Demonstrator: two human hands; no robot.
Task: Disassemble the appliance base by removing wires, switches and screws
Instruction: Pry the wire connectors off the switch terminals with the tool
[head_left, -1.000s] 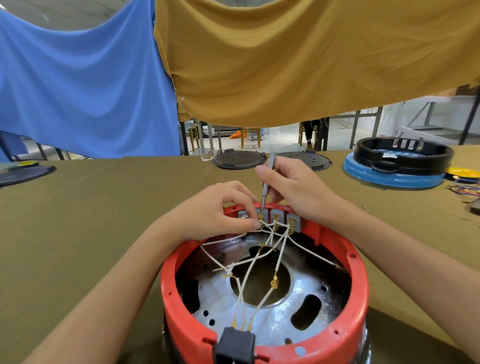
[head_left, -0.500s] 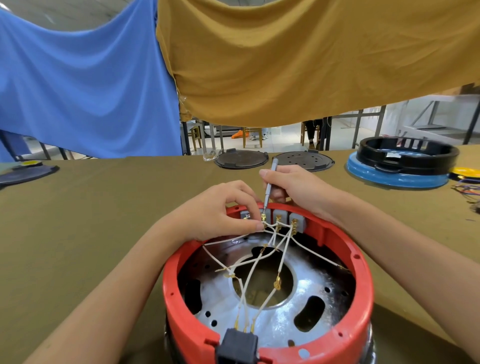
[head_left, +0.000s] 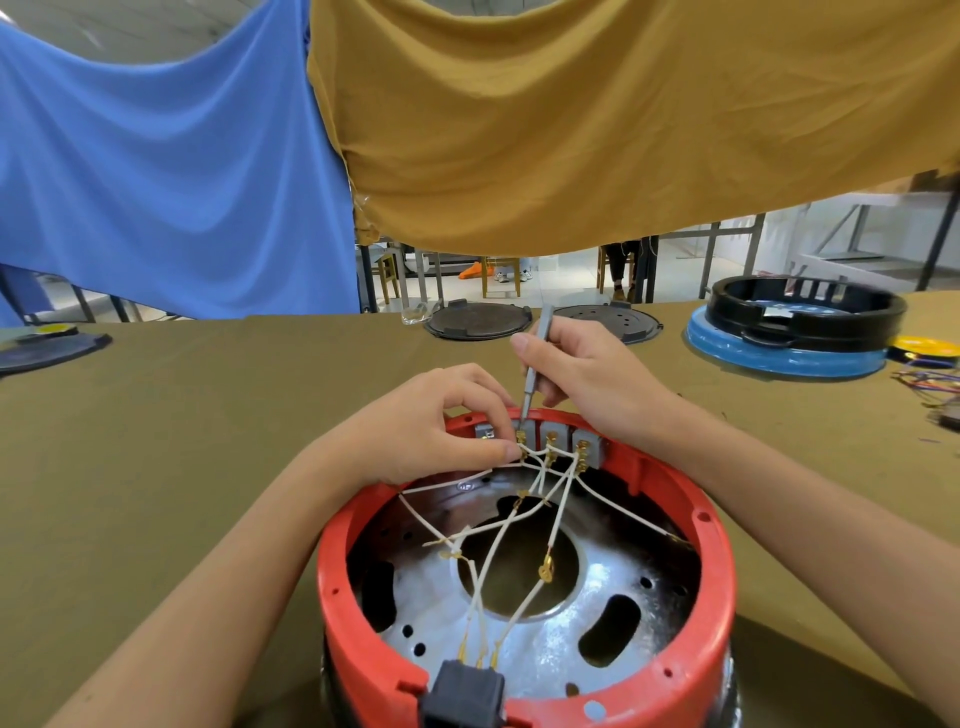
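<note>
The round red appliance base (head_left: 722, 587) stands upturned in front of me, with a shiny metal plate (head_left: 566, 649) inside. White wires (head_left: 498, 525) with brass terminals cross the plate and run to several grey switches (head_left: 553, 434) on the far wall. A black socket (head_left: 465, 696) sits at the near rim. My right hand (head_left: 587, 384) grips a thin grey screwdriver (head_left: 535, 364), its tip down at a switch terminal. My left hand (head_left: 431, 431) pinches a wire terminal right beside that tip.
The table (head_left: 156, 467) is covered in olive cloth. At the back lie two dark round lids (head_left: 475, 322), at the right a black ring on a blue base (head_left: 789, 332), and coloured wires (head_left: 930, 379) at the far right. Blue and mustard cloths hang behind.
My right hand has raised and tilted the screwdriver slightly while its tip stays at the switch terminal. My left hand keeps its pinch on the wire terminal.
</note>
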